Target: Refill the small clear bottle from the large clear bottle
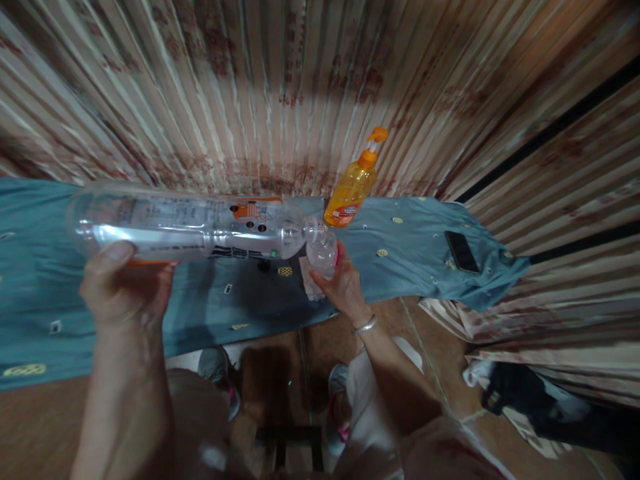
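Note:
My left hand (125,280) is wrapped round the base end of a large clear plastic bottle (200,223) with printed orange and black markings. The bottle lies nearly level in the air, its neck pointing right. At its mouth, my right hand (343,280) grips a small clear container (321,255) with a pink part by the fingers. The bottle's mouth meets or overlaps the container's top; whether they touch I cannot tell. Any liquid passing between them cannot be made out. Beneath the container lies a pale folded cloth or tissue (311,283).
Behind my right hand stands an orange pump bottle (350,190) with yellow-orange liquid. A dark phone (461,251) rests at the right of the teal cloth-covered table (200,333). Pleated curtains (280,100) hang behind. Dark items (525,393) lie at lower right.

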